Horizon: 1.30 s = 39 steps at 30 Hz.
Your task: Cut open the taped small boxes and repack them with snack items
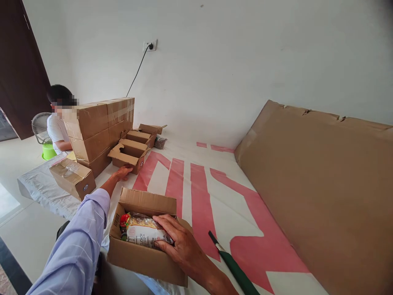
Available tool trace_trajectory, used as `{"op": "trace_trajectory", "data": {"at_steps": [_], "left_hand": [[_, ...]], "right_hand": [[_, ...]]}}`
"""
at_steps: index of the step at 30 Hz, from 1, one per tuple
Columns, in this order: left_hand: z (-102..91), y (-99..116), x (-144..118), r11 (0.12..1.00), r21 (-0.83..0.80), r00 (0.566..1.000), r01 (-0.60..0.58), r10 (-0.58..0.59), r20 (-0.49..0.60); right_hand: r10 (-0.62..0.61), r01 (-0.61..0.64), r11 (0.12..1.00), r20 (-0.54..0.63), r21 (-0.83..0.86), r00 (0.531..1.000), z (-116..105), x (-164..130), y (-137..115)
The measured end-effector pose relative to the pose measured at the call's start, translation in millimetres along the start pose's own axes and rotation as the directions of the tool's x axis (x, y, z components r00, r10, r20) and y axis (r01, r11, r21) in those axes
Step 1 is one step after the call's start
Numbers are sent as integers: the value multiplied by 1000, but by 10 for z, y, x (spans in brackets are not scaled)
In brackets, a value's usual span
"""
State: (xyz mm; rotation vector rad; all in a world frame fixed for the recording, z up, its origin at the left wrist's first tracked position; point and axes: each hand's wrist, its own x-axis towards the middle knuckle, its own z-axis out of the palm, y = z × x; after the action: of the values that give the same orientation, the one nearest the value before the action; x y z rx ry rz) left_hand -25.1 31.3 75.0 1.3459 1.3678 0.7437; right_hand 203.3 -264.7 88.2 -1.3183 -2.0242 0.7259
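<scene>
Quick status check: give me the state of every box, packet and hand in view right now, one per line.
near box: open, flaps up, packets inside
white packet: lying in near box, under right hand
right hand: open, palm pressing on white packet
left hand: stretched out, open, at far open box
far open box: flaps open, contents hidden
stacked boxes: taped shut
lone box: taped shut, lying flat
</scene>
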Motion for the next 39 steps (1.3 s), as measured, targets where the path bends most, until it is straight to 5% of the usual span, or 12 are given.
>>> {"op": "trace_trajectory", "data": {"at_steps": [3, 6, 8, 11, 14, 18, 26, 32, 39], "left_hand": [[-135, 76, -283, 999, -13, 997, -49, 50, 62], [-317, 95, -866, 983, -34, 971, -179, 182, 153], [-396, 52, -1373, 919, 9, 888, -393, 377, 262], [-407, -101, -2061, 818, 128, 786, -561, 478, 392], [-341, -293, -2396, 721, 303, 776, -622, 517, 362], [-272, -439, -2369, 706, 426, 824, -565, 461, 329], [-248, -324, -2300, 680, 424, 799, -598, 463, 384], [-302, -174, -2356, 715, 365, 788, -596, 435, 436], [-425, -124, -2358, 827, 245, 840, -505, 406, 360]], "right_hand": [[-21, 21, 1000, -13, 3, 1000, 20, -11, 32], [-50, 50, 999, -54, 7, 997, 37, -29, 69], [-76, 77, 997, -82, 5, 994, 49, -34, 100], [-126, 127, 992, -125, 0, 984, 82, -26, 157], [-171, 172, 985, -195, -9, 966, 127, -5, 210], [-196, 207, 978, -301, 3, 933, 122, 19, 204], [-3, 114, 952, -363, 285, 932, -116, 24, 53], [310, 9, 799, -426, 601, 850, -228, 26, 153], [399, 67, 665, -429, 744, 811, -413, 155, 101]]}}
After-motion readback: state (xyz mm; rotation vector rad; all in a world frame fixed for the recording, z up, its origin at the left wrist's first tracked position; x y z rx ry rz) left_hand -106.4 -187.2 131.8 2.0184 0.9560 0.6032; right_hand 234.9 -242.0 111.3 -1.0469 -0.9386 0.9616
